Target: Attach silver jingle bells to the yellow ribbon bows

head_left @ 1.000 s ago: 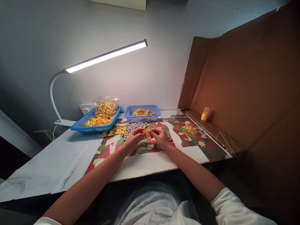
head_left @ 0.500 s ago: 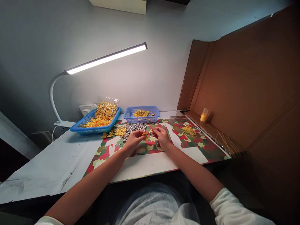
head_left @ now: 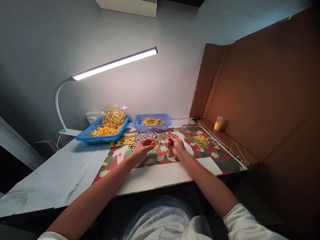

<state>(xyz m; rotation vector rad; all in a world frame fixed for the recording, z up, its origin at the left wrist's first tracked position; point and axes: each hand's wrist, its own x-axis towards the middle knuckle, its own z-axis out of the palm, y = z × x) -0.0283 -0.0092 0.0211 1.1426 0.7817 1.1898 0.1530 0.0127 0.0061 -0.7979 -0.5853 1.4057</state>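
Note:
My left hand (head_left: 144, 148) pinches a small yellow flower (head_left: 153, 142) between thumb and fingertips, above the patterned table cover. A silvery bit shows beside it, too small to make out. My right hand (head_left: 177, 145) is a short way to the right, its fingers closed together. A thin dark piece sticks out by those fingers, and I cannot tell what it is. Behind my left hand lies a heap of silver beads (head_left: 146, 135). Yellow flowers on wire stems (head_left: 127, 140) lie left of the beads.
A blue basket (head_left: 82, 138) full of yellow flowers and a smaller blue basket (head_left: 163, 117) stand at the back. Yellow strands (head_left: 201, 140) lie to the right. A small yellow-filled bottle (head_left: 218, 124) stands by the cardboard wall (head_left: 260, 83). A lit lamp (head_left: 117, 63) hangs above.
My hands have drawn apart; the right has moved slightly right, away from the yellow piece. The flower stays in my left hand. The view has shifted very slightly.

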